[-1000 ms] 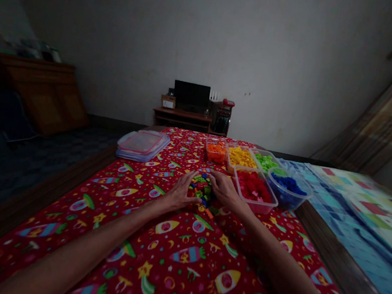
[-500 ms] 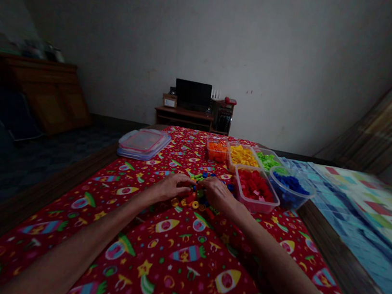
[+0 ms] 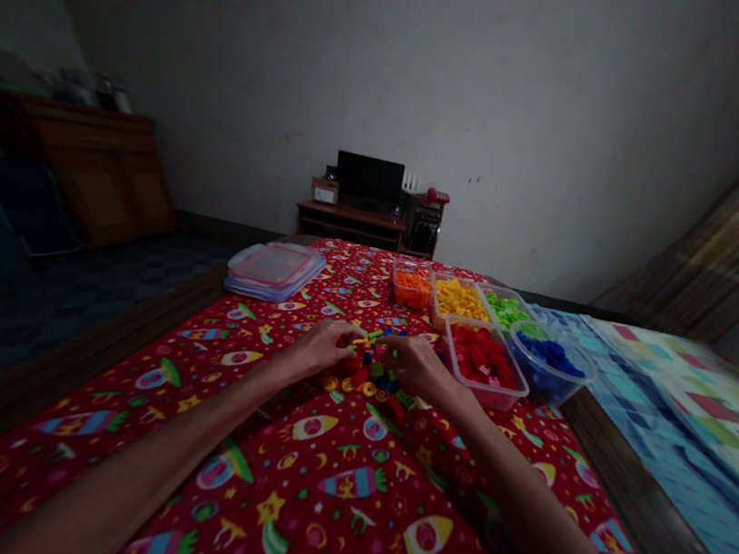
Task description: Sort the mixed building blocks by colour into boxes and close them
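Observation:
A small heap of mixed coloured plastic pieces point(image 3: 371, 371) lies on the red rocket-print tablecloth point(image 3: 339, 493). My left hand point(image 3: 322, 346) rests on the heap's left side with its fingers curled over the pieces. My right hand point(image 3: 413, 363) rests on the heap's right side, fingers curled the same way. The fingertips of both hands nearly meet over the top of the heap. What lies under the fingers is hidden.
Right of the heap stand clear tubs of sorted pieces: red point(image 3: 485, 359), blue point(image 3: 551, 359), orange point(image 3: 411, 287), yellow point(image 3: 458, 299), green point(image 3: 506, 307). A stack of lids point(image 3: 274, 269) lies at the far left. A patchwork cloth point(image 3: 683, 394) covers the right side.
Both hands went from flat and spread at the heap's sides to curled over it, drawing the pieces toward me. The view shifted slightly.

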Tool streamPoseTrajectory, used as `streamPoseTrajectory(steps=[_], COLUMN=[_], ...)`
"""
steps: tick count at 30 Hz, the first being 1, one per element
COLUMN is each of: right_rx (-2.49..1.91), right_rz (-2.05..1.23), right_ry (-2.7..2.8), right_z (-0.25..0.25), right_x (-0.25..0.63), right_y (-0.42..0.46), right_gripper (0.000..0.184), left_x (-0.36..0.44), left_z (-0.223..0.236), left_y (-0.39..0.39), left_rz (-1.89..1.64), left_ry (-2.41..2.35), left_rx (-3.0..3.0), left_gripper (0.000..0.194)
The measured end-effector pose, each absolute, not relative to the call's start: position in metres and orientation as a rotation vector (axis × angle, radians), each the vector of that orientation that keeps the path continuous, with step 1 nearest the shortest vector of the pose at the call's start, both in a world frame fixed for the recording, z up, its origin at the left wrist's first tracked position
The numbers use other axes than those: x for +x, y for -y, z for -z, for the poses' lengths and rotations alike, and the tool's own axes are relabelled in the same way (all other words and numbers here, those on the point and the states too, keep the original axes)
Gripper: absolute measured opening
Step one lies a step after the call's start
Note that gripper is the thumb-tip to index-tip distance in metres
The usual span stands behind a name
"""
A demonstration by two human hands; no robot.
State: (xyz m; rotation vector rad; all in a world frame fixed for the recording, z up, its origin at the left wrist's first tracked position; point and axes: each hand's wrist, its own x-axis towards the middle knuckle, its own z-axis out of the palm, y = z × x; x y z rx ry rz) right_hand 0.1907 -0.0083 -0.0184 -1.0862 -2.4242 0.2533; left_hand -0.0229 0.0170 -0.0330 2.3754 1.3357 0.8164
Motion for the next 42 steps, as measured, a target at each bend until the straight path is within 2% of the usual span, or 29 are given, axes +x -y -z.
streamPoseTrajectory(steps=[5,9,11,15,19,27,36,42], right_rx=[-0.981,-1.011,-1.065,-1.07,-0.972,-1.066,-1.336,-1.412], right_rz=[-0.132,-0.201,-0.303,-0.567,-0.631,-0.422,-0.464,-0.302], right_ry=[2.537,2.501,2.393,2.186,2.207,2.249,2.11,2.07], right_z=[0.037,0.034,0.028,0.021,0.021,0.016,0.006,-0.033], right_x=[0.182,0.183,0.184,0.183,0.178,0.173,0.188,0.261], right_y=[0.013,0.01,0.007,0.001,0.005,0.014,0.006,-0.042], right_gripper=[0.007,0.006,0.01,0.032,0.044,0.027,0.031,0.03], left_x=[-0.023,-0.022,-0.021,-0.016,-0.008,-0.002,-0.017,-0.039], left_z=[0.027,0.03,0.031,0.026,0.021,0.028,0.017,0.027], left_y=[-0.014,-0.018,-0.02,-0.016,-0.005,-0.008,-0.007,-0.023], left_rz=[-0.865,-0.989,-1.061,-1.064,-1.045,-1.002,-1.037,-1.149], left_ry=[-1.348,-1.306,-1.257,-1.143,-1.107,-1.119,-1.226,-1.35], left_rx=[2.303,2.149,1.96,1.669,1.641,1.759,1.918,1.818], left_gripper=[0.024,0.021,0.028,0.051,0.059,0.047,0.037,0.035])
